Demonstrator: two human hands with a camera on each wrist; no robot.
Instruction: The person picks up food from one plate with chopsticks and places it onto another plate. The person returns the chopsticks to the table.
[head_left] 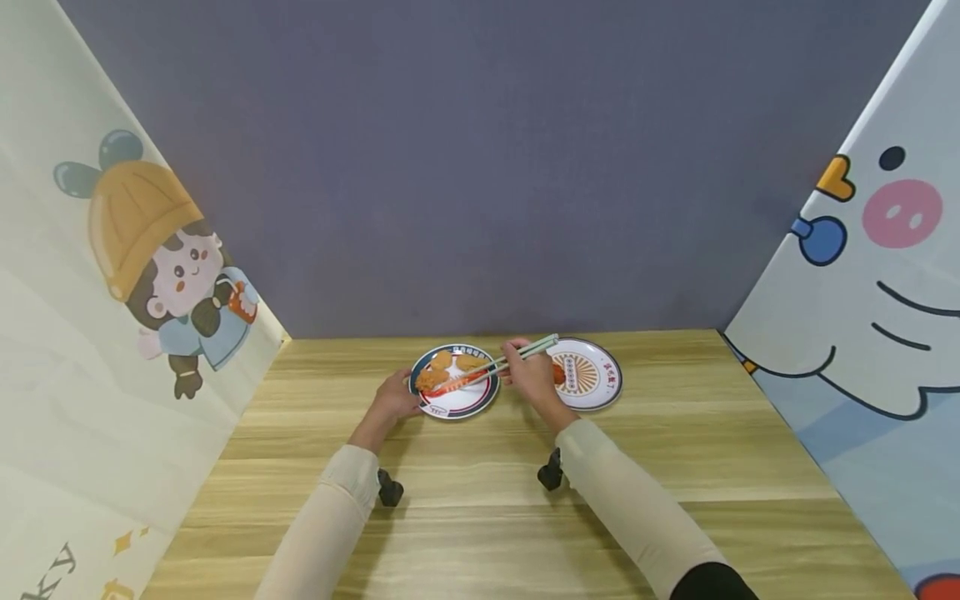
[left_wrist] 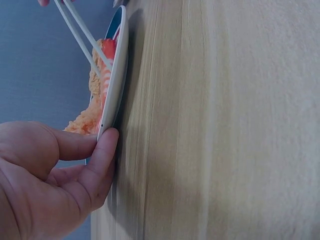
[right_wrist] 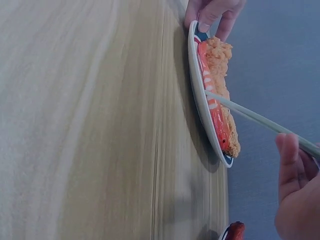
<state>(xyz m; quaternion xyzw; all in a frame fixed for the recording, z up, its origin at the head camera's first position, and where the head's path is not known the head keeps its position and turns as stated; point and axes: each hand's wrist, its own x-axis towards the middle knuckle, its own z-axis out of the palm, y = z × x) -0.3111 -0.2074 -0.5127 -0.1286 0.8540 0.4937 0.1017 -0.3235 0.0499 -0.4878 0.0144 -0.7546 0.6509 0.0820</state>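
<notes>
My left hand (head_left: 396, 396) pinches the near-left rim of a white plate (head_left: 471, 400) with a dark blue patterned border, thumb on top and fingers beneath. On that plate lie a long red prawn (right_wrist: 218, 117) with white stripes and several golden fried pieces (head_left: 431, 380). A pair of pale green chopsticks (head_left: 542, 343) is held in my right hand (head_left: 534, 379), above the gap between two plates. In the left wrist view, the chopstick tips (left_wrist: 104, 70) come down on the prawn, one at its near side and one towards the fried pieces.
A second white plate (head_left: 606, 385) with a sunburst print stands at the right, partly behind my right hand. A reddish food piece (head_left: 558, 374) lies on its left side. The wooden table (head_left: 465, 533) ends at a grey back panel (head_left: 495, 183), with printed panels on both sides.
</notes>
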